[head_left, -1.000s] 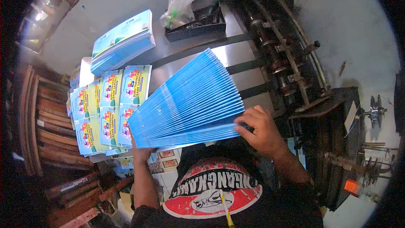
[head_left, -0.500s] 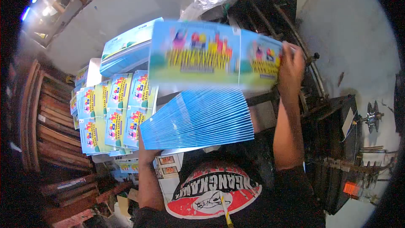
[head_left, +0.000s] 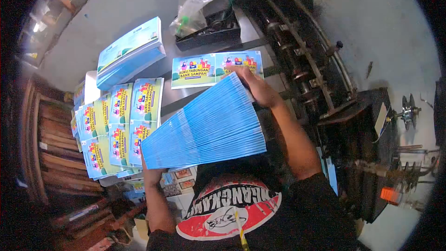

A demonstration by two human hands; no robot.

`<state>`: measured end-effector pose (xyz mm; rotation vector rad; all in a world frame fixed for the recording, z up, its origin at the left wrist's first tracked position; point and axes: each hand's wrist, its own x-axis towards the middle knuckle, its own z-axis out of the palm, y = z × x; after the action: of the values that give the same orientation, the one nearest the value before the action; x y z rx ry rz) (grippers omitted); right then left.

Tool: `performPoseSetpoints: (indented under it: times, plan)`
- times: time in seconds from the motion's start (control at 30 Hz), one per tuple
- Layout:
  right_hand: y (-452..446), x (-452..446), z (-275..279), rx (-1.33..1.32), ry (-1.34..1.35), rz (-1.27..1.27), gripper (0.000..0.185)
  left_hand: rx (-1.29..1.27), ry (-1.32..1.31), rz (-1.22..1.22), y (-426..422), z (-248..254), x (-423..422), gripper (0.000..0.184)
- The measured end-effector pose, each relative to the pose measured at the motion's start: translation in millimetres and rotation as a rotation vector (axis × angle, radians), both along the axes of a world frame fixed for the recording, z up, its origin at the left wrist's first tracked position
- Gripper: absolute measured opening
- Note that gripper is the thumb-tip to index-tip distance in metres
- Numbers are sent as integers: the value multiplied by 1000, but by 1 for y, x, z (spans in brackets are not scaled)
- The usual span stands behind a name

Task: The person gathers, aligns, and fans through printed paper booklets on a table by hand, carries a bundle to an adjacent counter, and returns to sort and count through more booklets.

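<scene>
A fan of blue folded printed covers (head_left: 206, 128) spreads in front of my chest, narrow at the left and wide at the right. My left hand (head_left: 151, 173) grips its narrow lower-left end; most of those fingers are hidden under the covers. At the fan's upper right corner is my right hand (head_left: 260, 88), fingers curled against the far edge and partly hidden by it. Just beyond, a printed double cover (head_left: 193, 72) lies flat on the metal table, its right half partly behind my right hand.
Overlapping rows of the same covers (head_left: 120, 132) lie at the left. Behind them rests a thick stack of covers (head_left: 132, 51). A black box (head_left: 209, 37) with a clear plastic bag (head_left: 195, 7) stands at the back. Dark machinery (head_left: 306, 51) runs along the right.
The double cover that my right hand held up now lies on the table. My right hand has come down and left to the fan. The fan appears lower and further left in view.
</scene>
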<state>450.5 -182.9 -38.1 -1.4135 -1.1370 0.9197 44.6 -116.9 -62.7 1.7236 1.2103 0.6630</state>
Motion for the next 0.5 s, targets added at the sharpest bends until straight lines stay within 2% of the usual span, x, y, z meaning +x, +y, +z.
performPoseSetpoints:
  times: [0.07,0.13,0.17,0.23,0.37,0.47,0.5]
  plan:
    - [-35,-7,-5,-34,186,107,97,15,12,43,3,-3,4,64]
    - [-63,-21,-12,105,285,201,129,60,-44,35,1,-7,3,63]
    - [-75,-22,-9,100,294,213,129,56,-36,48,0,-9,0,63]
    - [-91,-22,6,-31,-10,330,152,91,3,65,-1,-16,-9,62]
    - [-94,-24,-5,27,-146,376,139,20,-50,46,6,-27,-14,65]
    - [-88,-41,-15,114,-293,223,133,-69,-74,136,2,-17,-8,66]
    - [-93,-49,0,133,-195,252,130,53,139,31,-2,-18,-18,65]
